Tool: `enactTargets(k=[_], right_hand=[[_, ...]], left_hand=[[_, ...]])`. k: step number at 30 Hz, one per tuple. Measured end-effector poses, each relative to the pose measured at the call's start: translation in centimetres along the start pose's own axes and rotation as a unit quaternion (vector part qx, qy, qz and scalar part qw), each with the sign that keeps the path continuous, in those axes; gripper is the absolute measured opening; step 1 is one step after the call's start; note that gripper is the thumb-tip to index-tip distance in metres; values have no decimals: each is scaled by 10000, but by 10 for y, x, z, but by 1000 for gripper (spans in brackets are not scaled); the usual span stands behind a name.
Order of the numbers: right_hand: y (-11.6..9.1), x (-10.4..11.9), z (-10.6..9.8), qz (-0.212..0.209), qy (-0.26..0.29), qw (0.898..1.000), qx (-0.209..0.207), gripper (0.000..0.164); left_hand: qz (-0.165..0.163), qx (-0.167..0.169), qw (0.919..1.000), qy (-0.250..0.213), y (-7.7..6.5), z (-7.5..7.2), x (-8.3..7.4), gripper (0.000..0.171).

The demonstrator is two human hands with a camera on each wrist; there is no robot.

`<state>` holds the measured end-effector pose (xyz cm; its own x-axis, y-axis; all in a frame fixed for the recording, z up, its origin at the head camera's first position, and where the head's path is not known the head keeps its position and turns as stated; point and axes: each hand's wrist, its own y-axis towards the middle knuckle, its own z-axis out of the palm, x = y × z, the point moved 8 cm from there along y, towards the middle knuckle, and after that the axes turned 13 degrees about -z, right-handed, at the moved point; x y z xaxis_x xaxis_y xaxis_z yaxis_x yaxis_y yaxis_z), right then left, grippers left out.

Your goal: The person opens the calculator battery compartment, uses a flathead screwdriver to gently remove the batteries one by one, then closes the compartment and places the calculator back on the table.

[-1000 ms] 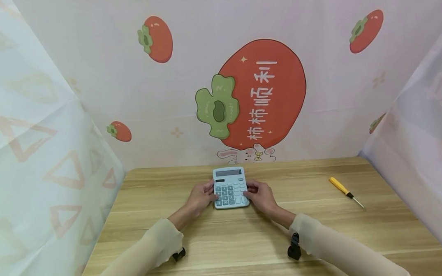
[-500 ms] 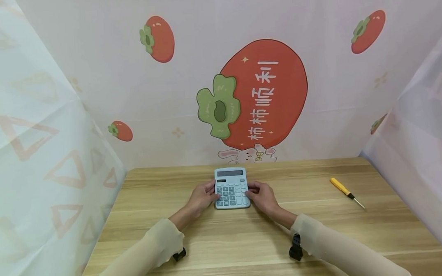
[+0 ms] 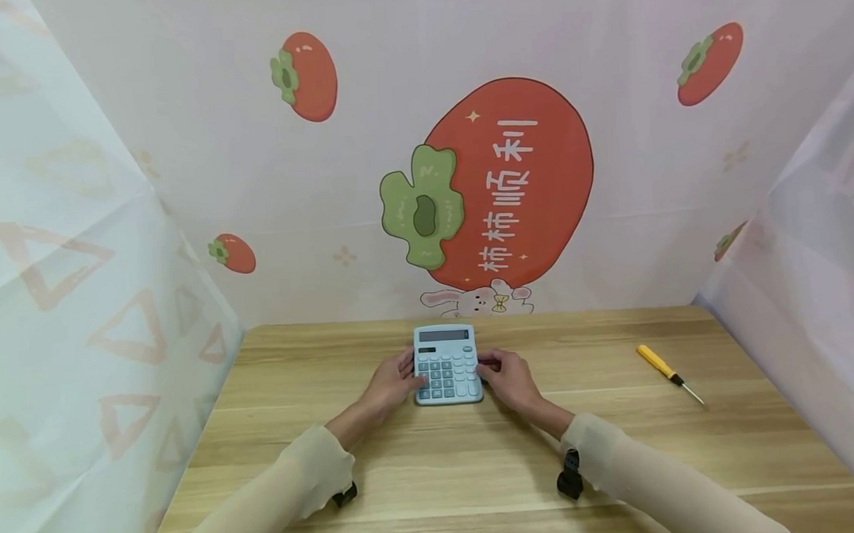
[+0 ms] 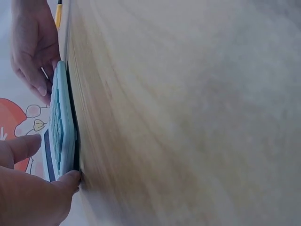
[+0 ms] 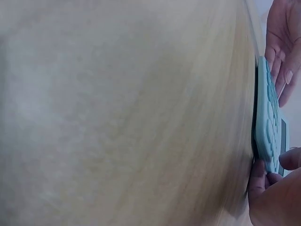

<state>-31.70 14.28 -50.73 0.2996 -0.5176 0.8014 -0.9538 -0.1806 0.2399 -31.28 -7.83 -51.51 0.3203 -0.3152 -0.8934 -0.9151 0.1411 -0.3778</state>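
A light blue calculator (image 3: 447, 364) lies face up near the table's back edge, its screen at the far end. My left hand (image 3: 388, 386) holds its left side, the thumb over the number keys and the other fingers at the edge. On the opposite side my right hand (image 3: 509, 382) holds the right edge, its thumb at the rim. Seen from the left wrist, the left thumb (image 4: 26, 146) stands slightly off the calculator face (image 4: 61, 125), while a fingertip meets its lower edge. The right wrist view shows the right thumb (image 5: 290, 158) close above the keys.
A screwdriver (image 3: 669, 373) with a yellow handle lies on the right of the wooden table (image 3: 450, 472). A white cloth wall (image 3: 308, 168) printed with red persimmons stands behind the table, with more cloth at both sides.
My right thumb has drawn back slightly from the calculator's keys to its rim. The calculator and my left hand have hardly moved.
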Motion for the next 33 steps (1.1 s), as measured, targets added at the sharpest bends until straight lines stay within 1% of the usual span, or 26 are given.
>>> enactTargets(k=[3,4,6,8,10,12,14,16,18,24,27,28,30,31,33], right_hand=[[2,0,0,-10,1,10000,66,25],[3,0,0,-10,2,10000,81,25],[4,0,-1,-50,12,9999,110,26],[7,1,-3,-112,-15,9998,133,27],[10,2,-5,-172,-74,9997,141,28],[14,3,-7,-251,-177,9994,167,30],[18,5,-8,-317,-292,9989,208,31],[22,8,-10,-396,-386,9982,237,32],[26,11,-12,-464,-473,9975,264,34],[37,13,-14,-478,-607,9965,334,40],[42,13,-14,-444,-709,9959,345,41],[43,13,-14,-448,-738,9956,355,42],[46,14,-12,-471,-781,9951,394,42],[48,15,-11,-494,-796,9947,420,43],[51,16,-9,-531,-791,9943,488,43]], left_hand=[[99,-5,9998,200,-2,-1,-1,75],[158,-17,9993,330,-4,0,-2,75],[333,-85,9968,722,-8,0,-6,75],[505,-181,9909,1231,-12,1,-11,78],[741,-266,9807,1788,-16,2,-16,81],[965,-318,9681,2290,-20,4,-20,83],[1149,-345,9527,2792,-23,6,-22,85],[1281,-356,9391,3168,-28,7,-23,84],[1381,-392,9232,3564,-31,9,-23,82],[1706,-369,8887,4240,-37,16,-22,76],[1871,-413,8687,4567,-39,20,-22,73],[1903,-438,8613,4692,-39,21,-21,72],[1924,-460,8490,4900,-39,24,-21,70],[1935,-469,8439,4981,-40,25,-21,70],[1922,-459,8365,5110,-40,26,-20,69]])
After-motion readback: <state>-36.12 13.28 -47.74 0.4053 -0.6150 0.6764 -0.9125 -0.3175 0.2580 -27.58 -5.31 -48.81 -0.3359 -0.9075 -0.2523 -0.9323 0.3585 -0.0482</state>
